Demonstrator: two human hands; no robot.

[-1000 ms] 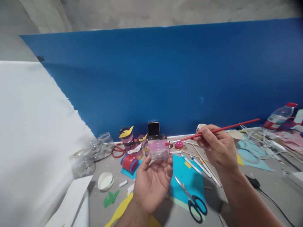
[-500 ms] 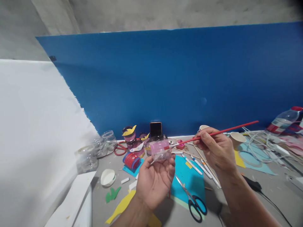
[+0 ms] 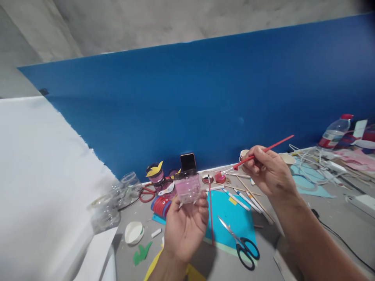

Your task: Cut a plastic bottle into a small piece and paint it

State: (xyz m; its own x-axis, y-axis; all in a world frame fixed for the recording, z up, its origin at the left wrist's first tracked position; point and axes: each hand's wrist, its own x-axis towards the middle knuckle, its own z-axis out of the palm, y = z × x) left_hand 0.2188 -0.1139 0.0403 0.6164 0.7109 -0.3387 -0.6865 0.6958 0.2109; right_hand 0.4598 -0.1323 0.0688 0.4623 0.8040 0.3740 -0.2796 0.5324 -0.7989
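My left hand (image 3: pixel 187 224), palm up, holds a clear plastic cup (image 3: pixel 188 187) by its base. A pink band is painted round the cup, with a dark band at the top. In my right hand (image 3: pixel 268 169) is a thin red paintbrush (image 3: pixel 277 144), pinched near its lower part. The bristles are at a small container of pink-red paint (image 3: pixel 220 177), right of the cup. A second red brush (image 3: pixel 211 218) lies with its tip over a small round dish (image 3: pixel 207 177).
Black-handled scissors (image 3: pixel 238 242) lie on blue paper (image 3: pixel 225 230), near several markers (image 3: pixel 238 200). Decorated cups, a red spool (image 3: pixel 160 206) and clear cups (image 3: pixel 107 208) stand left. Cables (image 3: pixel 312 171) and a bottle (image 3: pixel 335 132) are at right. A phone (image 3: pixel 188 162) leans on the blue board.
The brush tip has left the cup's side and is now at the pink-red paint. My left hand and the cup have shifted slightly left in view, which has tilted.
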